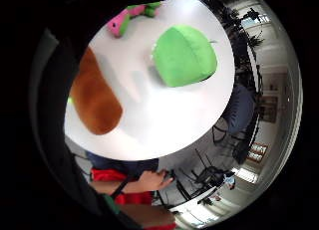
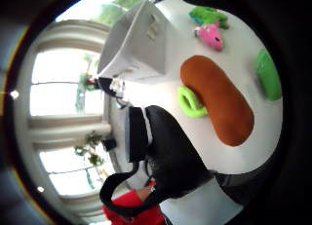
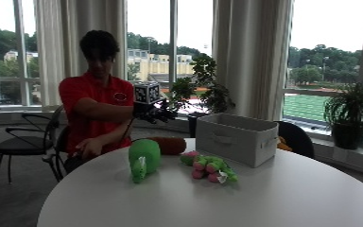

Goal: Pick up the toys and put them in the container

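Bright daylight from the windows [image 3: 150, 42] backlights the dim, soft-focus room; palm views warp at edges

Toy colours on the white surface [image 3: 282, 198]
Green plush [image 3: 143, 158], brown plush [image 3: 168, 144], pink-and-green plush [image 3: 209, 169]; grey container [image 3: 237, 138].

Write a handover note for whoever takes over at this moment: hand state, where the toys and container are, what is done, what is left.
Gloved right hand: raised above the table's near-person edge, holding nothing.
Bare hand: low at the table edge, idle.
Toys on the white table: brown plush, green plush, pink-and-green plush.
Grey fabric bin stands beside them.
Done: no toy seen in the bin.
Left: all three toys.
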Motion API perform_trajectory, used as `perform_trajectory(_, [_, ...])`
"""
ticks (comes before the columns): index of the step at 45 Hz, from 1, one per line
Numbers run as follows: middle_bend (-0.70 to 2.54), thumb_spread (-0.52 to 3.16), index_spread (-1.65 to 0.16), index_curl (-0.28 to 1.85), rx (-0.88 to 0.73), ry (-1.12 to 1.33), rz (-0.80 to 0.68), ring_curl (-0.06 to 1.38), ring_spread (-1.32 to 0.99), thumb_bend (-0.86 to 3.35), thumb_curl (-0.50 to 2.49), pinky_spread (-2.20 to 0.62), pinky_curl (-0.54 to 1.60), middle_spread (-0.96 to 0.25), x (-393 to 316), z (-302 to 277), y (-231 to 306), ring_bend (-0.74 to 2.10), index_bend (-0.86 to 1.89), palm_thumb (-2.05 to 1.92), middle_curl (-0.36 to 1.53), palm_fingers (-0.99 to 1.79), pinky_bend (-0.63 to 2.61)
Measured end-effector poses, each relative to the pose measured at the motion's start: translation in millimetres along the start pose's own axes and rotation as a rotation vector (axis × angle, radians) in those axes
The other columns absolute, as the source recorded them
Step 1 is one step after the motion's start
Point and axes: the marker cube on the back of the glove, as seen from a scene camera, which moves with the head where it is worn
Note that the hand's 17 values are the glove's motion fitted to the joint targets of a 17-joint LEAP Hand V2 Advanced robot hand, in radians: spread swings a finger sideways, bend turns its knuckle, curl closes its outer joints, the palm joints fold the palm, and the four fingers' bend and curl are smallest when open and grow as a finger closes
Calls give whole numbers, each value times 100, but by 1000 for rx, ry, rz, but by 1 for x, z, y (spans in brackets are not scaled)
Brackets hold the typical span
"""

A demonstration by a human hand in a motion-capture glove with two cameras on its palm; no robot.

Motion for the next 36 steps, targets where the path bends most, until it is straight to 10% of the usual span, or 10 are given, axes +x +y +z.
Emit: perform_trajectory(36, [10,102,-34,12,-227,95,-31,18,-9,-3,18,8,39,-9,-10,80,-24,22,6,-1,17,-17,113])
